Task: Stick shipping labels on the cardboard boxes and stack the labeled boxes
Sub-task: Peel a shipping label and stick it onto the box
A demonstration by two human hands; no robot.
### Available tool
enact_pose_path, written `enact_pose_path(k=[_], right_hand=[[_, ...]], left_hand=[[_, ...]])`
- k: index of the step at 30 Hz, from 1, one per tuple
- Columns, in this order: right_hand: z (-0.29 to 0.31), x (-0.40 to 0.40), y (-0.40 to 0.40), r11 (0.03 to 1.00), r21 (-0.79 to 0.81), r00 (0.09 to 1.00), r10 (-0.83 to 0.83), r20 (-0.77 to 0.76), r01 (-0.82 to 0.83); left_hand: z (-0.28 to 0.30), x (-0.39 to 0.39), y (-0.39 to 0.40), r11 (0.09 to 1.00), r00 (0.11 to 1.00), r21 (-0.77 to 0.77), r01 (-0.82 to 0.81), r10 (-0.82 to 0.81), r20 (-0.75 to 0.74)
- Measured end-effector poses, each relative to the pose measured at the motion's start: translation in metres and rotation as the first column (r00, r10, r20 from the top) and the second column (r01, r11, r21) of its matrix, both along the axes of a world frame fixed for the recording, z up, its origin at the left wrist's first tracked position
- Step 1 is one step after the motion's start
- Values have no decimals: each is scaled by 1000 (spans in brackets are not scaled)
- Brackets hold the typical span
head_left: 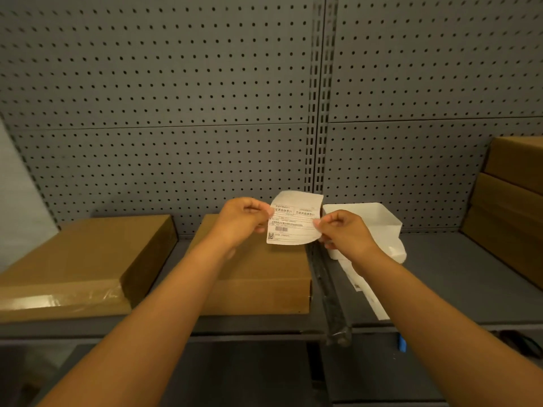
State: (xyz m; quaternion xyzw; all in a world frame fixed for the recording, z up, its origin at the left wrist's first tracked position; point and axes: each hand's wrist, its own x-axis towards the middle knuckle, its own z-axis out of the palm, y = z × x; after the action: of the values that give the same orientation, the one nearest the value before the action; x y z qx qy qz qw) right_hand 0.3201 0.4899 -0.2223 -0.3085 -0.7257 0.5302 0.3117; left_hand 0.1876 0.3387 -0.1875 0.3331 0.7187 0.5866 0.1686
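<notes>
A white rectangular paper shipping label (293, 220), printed with black text, a barcode and a QR code, is held up in the air just above the far right corner of a flat brown cardboard box (258, 277). Its left edge is pinched in the grip of the left hand (245, 218), and its right edge is pinched in the grip of the right hand (342, 230); the sheet is slightly curled. The box is laid on a dark grey metal shelf (440, 289). To the left of this box, a second flat brown cardboard box with clear tape (79, 265) is placed. To its right, a white plastic tray (379, 221) is seen, and further right brown cardboard boxes are stacked (511, 201). Behind the box, a grey perforated back panel (176, 98) is mounted.
</notes>
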Motion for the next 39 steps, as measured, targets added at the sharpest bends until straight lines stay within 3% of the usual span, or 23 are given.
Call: enact_pose_path(k=[11,19,29,39], right_hand=[[7,-45,-37,998,31,998,50,-43,-49],[6,-71,-59,998,58,1000,18,-22,-17],[-8,-93,-59,994,104,993,-40,110,29],[-17,-97,-34,992,126,945,-13,327,-30]], left_hand=[[-10,-47,-38,996,978,55,-67,55,203],[-13,-68,-53,990,976,41,-135,125,181],[-26,-88,-49,983,962,-60,-175,183,202],[-43,-94,-27,969,956,-179,-170,206,210]])
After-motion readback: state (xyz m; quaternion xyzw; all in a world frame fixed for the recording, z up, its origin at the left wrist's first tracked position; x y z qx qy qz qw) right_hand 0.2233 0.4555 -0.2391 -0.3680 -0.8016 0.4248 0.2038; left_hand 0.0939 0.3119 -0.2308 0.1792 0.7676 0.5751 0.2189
